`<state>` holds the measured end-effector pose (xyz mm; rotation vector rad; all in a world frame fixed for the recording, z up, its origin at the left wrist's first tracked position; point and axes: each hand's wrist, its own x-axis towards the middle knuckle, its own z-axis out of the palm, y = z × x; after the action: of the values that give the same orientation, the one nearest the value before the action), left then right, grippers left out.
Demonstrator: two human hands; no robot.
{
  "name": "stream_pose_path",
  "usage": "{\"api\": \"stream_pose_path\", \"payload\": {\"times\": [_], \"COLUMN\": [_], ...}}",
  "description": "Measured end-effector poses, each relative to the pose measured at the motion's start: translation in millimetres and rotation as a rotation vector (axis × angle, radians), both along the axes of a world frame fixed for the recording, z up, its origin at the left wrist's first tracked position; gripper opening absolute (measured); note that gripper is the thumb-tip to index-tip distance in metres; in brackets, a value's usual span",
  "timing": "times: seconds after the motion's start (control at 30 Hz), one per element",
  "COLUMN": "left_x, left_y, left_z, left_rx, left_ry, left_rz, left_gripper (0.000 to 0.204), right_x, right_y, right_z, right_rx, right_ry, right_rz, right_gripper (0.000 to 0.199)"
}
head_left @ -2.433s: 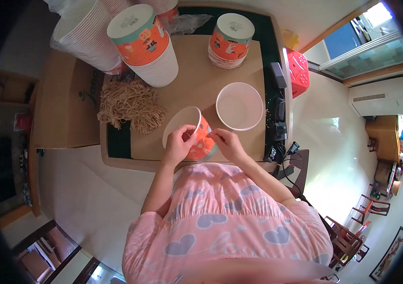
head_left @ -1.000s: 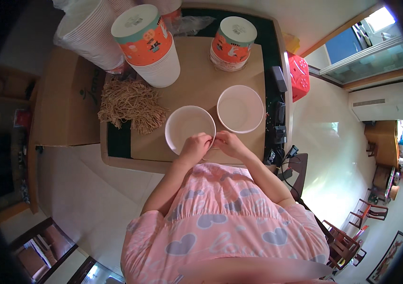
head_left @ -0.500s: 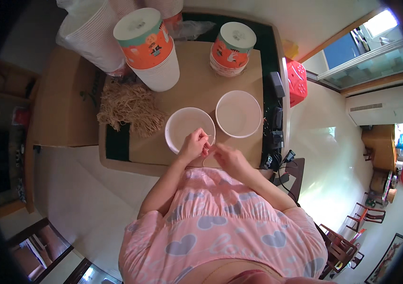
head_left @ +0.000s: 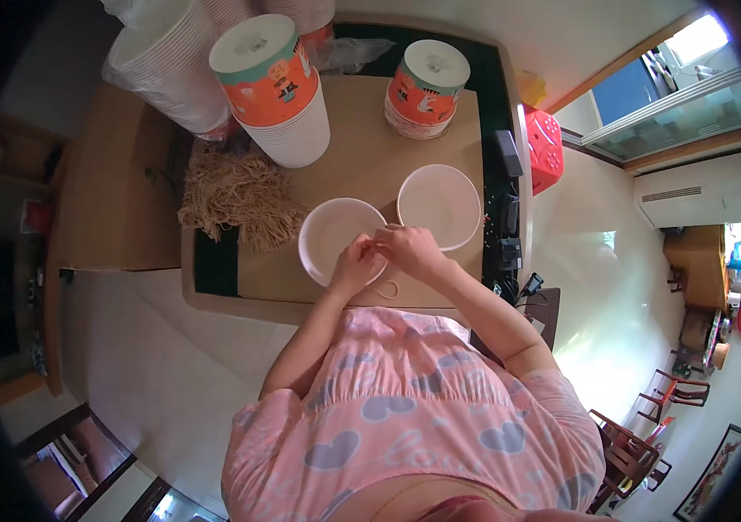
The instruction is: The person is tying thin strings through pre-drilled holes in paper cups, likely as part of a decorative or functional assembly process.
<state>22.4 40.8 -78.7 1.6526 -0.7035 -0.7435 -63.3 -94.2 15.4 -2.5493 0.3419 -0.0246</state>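
My left hand and my right hand meet at the right rim of a white paper tub. Both have their fingers pinched together. A thin tan cord hangs in a loop beneath them; its upper part is hidden by my fingers, and which hand grips it more is hard to see. A second open white tub stands to the right, behind my right hand. Farther left lies a tangled bundle of tan cords.
Behind the bundle stands a tall stack of orange-and-green paper tubs, and a shorter stack sits at the back right. White tubs in plastic wrap fill the back left. Black adapters line the right edge. A cardboard box is at left.
My right hand has moved up and left to join my left hand at the left tub's rim. My left hand has turned slightly. The cord now dangles in a loop below.
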Motion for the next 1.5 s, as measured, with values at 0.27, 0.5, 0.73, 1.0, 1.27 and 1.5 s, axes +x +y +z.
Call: {"api": "stream_pose_path", "payload": {"times": [0.27, 0.5, 0.73, 1.0, 1.27, 1.5], "left_x": [-5.7, -4.2, -11.2, -12.1, -22.0, -21.9], "left_y": [7.1, 19.9, 17.3, 10.2, 9.6, 12.5], "left_z": [22.8, 50.4, 54.6, 53.7, 44.1, 49.3], "left_rx": [-0.027, 0.004, -0.009, 0.135, 0.096, 0.066], "left_ry": [0.101, -0.384, -0.608, -0.921, -0.737, -0.903], "left_rz": [-0.038, -0.249, -0.188, -0.296, -0.171, -0.163], "left_gripper": [0.01, 0.013, 0.006, 0.011, 0.006, 0.004], "right_x": [-13.2, -23.6, -27.8, -33.2, -38.7, -34.7], "right_y": [1.8, 6.8, 9.3, 7.3, 9.3, 11.0], "right_z": [-15.6, -14.5, -17.8, -18.0, -16.8, -18.0], "right_rx": [0.054, 0.103, 0.157, 0.143, 0.225, 0.291], "right_ry": [0.061, 0.059, 0.006, 0.098, -0.058, -0.121], "right_rz": [-0.011, -0.166, -0.204, -0.173, -0.174, -0.256], "right_gripper": [0.013, 0.01, 0.01, 0.011, 0.01, 0.015]}}
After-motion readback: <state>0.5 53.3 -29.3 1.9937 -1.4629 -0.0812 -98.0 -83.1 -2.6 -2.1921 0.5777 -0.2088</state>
